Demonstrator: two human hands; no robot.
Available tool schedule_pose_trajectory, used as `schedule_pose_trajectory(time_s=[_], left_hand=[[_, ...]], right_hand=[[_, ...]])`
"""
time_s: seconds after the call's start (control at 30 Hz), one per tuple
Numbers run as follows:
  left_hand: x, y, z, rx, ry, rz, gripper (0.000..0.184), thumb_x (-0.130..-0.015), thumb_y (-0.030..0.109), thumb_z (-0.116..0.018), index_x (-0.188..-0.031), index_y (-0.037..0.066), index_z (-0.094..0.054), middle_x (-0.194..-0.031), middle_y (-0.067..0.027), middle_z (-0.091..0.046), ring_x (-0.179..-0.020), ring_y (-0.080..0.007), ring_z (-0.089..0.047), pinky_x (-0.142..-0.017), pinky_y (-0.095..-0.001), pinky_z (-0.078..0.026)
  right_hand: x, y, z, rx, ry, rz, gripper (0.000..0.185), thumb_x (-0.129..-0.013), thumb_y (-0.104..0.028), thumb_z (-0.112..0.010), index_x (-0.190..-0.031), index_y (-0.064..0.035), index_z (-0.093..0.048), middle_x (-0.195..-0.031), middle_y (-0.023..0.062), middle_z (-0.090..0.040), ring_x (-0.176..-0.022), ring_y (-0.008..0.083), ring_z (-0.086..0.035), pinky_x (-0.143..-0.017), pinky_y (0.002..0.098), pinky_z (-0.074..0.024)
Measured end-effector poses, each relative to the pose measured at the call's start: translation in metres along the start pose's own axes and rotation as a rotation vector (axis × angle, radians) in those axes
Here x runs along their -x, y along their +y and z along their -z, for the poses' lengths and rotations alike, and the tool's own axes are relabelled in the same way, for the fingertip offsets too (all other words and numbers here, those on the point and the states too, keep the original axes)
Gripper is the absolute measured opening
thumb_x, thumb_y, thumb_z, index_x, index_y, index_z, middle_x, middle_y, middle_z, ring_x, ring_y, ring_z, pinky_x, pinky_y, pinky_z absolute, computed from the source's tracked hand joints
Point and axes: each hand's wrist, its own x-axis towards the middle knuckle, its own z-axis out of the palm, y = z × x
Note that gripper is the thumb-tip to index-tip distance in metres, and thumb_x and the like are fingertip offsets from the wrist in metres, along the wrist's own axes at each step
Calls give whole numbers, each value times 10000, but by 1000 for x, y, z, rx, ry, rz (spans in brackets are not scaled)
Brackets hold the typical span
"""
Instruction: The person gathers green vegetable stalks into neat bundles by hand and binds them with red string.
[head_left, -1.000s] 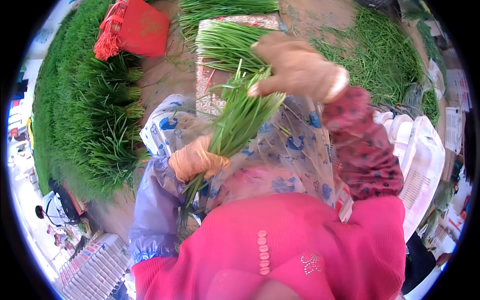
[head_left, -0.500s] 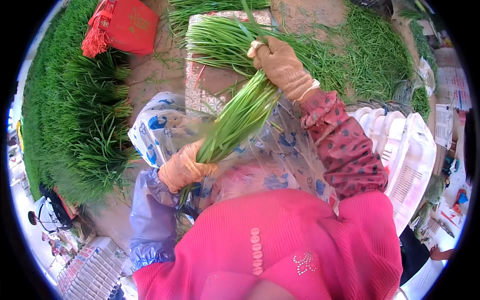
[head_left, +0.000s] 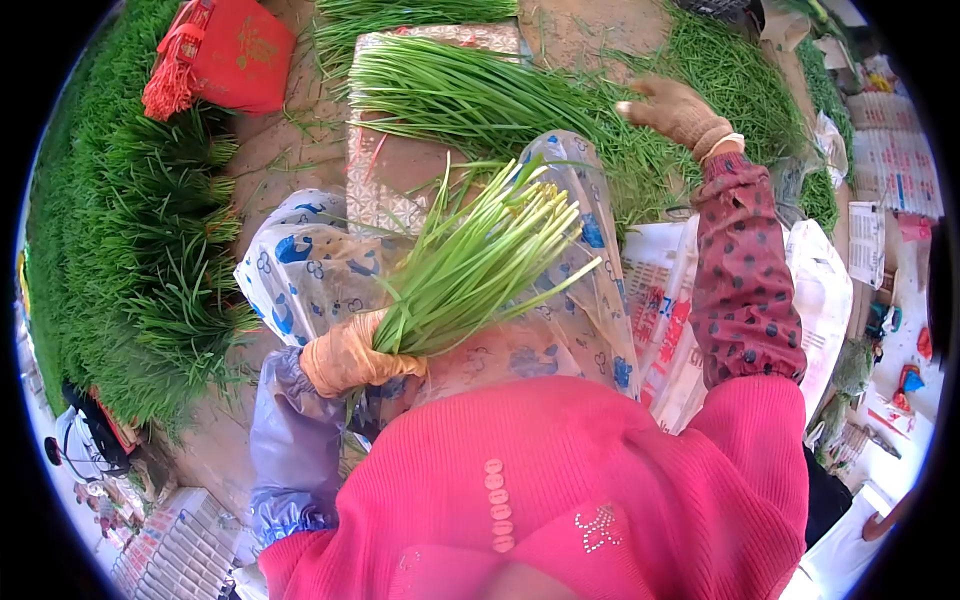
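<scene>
A gloved left grip [head_left: 352,356] is closed around a bunch of green stalks [head_left: 480,265] fanning forward from it, while the right grip [head_left: 682,115], loosely open and empty, hangs near scattered greens [head_left: 740,75].

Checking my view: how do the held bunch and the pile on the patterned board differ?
The bunch is in the left hand; the pile lies unheld across the patterned board. The bunch fans at its pale ends; the pile's stalks run roughly parallel. Both are green stalks.
</scene>
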Motion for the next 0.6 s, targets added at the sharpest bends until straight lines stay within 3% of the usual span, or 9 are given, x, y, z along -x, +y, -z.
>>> schedule_pose_trajectory(time_s=[0.07, 0.13, 0.23, 0.27, 0.33, 0.37, 0.43, 0.53, 0.6], left_hand=[[-3, 7, -2, -19, 7, 36, 230, -791, 48, -693, -1012, 53, -631, -784, 23, -639, -604, -53, -487, -528, -233, -388], [-6, 9, -2, -40, 23, 70, 241, -808, 54, -698, -1038, 56, -627, -802, 21, -634, -668, -56, -521, -574, -240, -424], [-7, 1, -3, -110, 79, -78, 233, -806, 44, -692, -1029, 49, -625, -801, 9, -640, -707, -71, -548, -623, -255, -457], [-5, -1, -4, -77, 98, -119, 212, -785, 50, -710, -984, 53, -636, -752, 24, -623, -625, -65, -502, -551, -247, -407], [-1, -3, -7, -28, 121, -158, 192, -764, 55, -727, -938, 57, -646, -702, 39, -605, -543, -60, -457, -479, -239, -357], [1, 0, -7, -3, 90, -108, 184, -764, 62, -733, -929, 59, -652, -696, 39, -605, -547, -61, -461, -484, -241, -361], [4, -3, -9, 21, 56, -65, 176, -764, 70, -739, -920, 60, -657, -689, 39, -605, -551, -62, -465, -490, -243, -365], [7, -16, -12, -226, 197, -222, 198, -769, 86, -747, -944, 62, -659, -712, 24, -632, -579, -67, -498, -515, -250, -392], [10, -11, -11, -57, 103, -22, 204, -784, 103, -744, -959, 50, -653, -744, 1, -661, -625, -79, -545, -550, -255, -421]], right_hand=[[26, -65, 22, -677, -431, 107, 739, -837, -454, -635, -1397, -23, -420, -1378, 208, -486, -1235, 321, -507, -978, 415, -438], [35, -93, -3, -960, -552, 413, 736, -844, -401, -661, -1414, -20, -394, -1368, 176, -494, -1179, 304, -531, -932, 411, -469], [47, -139, -21, -822, -601, 563, 434, -868, -122, -599, -1292, -41, -556, -1091, 93, -637, -980, 191, -576, -770, 287, -495], [46, -144, -25, -824, -603, 569, 434, -868, -122, -599, -1292, -41, -556, -1091, 93, -637, -980, 191, -576, -770, 287, -495], [46, -149, -32, -814, -350, 284, 388, -880, -341, -630, -1168, -84, -601, -834, 54, -668, -746, 166, -601, -714, 332, -507], [46, -148, -31, -808, -359, 286, 388, -880, -341, -630, -1168, -84, -601, -834, 54, -668, -746, 166, -601, -714, 332, -507], [45, -138, -22, -360, -26, 33, 285, -911, -322, -565, -1025, -71, -639, -800, 92, -663, -718, 199, -611, -680, 336, -498], [21, -70, -27, -353, 358, 62, 251, -928, -291, -512, -990, -82, -636, -877, 163, -667, -778, 299, -639, -712, 399, -497], [10, -24, -11, -137, 362, -103, 251, -916, -283, -525, -1028, -91, -641, -961, 186, -665, -862, 357, -634, -778, 435, -485]])
